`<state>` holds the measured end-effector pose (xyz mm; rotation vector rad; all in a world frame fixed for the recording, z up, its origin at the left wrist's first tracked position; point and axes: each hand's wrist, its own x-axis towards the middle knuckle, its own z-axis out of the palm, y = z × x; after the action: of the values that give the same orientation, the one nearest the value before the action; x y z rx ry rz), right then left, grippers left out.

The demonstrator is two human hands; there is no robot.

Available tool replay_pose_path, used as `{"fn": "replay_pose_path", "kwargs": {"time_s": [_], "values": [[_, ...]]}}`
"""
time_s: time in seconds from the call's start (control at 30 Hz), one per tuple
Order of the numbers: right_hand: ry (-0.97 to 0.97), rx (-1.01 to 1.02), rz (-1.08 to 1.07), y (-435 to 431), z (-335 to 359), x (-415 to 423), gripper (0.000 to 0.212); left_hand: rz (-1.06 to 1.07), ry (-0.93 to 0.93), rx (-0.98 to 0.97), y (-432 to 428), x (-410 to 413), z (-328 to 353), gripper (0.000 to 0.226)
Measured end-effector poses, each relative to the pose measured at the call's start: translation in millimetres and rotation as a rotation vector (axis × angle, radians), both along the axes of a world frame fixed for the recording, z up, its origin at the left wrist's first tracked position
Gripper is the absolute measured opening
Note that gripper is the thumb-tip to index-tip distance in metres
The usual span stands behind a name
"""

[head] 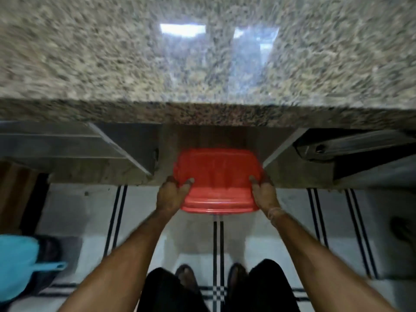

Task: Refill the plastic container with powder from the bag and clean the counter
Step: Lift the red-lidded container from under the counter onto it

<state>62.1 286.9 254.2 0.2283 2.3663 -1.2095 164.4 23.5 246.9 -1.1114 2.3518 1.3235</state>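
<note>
A red plastic container (217, 179) with its lid on is held below the front edge of the granite counter (112, 64), half inside the open space under it. My left hand (173, 192) grips its left side and my right hand (264, 192) grips its right side. The counter top in view is bare and blurred. No powder bag is in view.
Open cabinet doors (126, 149) stand at each side of the space under the counter. A blue plastic vessel with a handle (20, 264) sits on the tiled floor at the lower left. My feet (186, 275) stand on the white tiles with black stripes.
</note>
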Motion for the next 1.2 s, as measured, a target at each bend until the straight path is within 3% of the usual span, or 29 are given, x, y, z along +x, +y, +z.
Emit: {"fn": "replay_pose_path", "kwargs": {"time_s": [0.1,0.23,0.37,0.5,0.67,0.8,1.1,1.2], "values": [[-0.001,0.026,0.002,6,112,40,0.064,0.003,0.026,0.015,10,42,121,0.076],[0.072,0.054,0.031,7,250,77,0.05,0.068,0.052,-0.058,13,82,253,0.076],[0.195,0.104,0.029,-2,360,77,0.049,0.089,0.17,-0.105,0,91,351,0.068],[0.357,-0.002,0.018,-9,442,56,0.043,0.056,0.333,-0.104,-30,66,426,0.047],[0.452,-0.131,-0.013,-15,498,-3,0.028,0.039,0.44,-0.088,-62,-7,500,0.068],[0.507,-0.176,-0.001,-17,522,-65,0.053,-0.023,0.543,-0.032,-73,-74,525,0.054],[0.477,-0.136,-0.024,-51,499,-244,0.071,0.029,0.548,-0.125,-77,-246,498,0.063],[0.448,-0.088,0.004,-59,481,-276,0.065,0.051,0.488,-0.111,-83,-275,484,0.057]]}}
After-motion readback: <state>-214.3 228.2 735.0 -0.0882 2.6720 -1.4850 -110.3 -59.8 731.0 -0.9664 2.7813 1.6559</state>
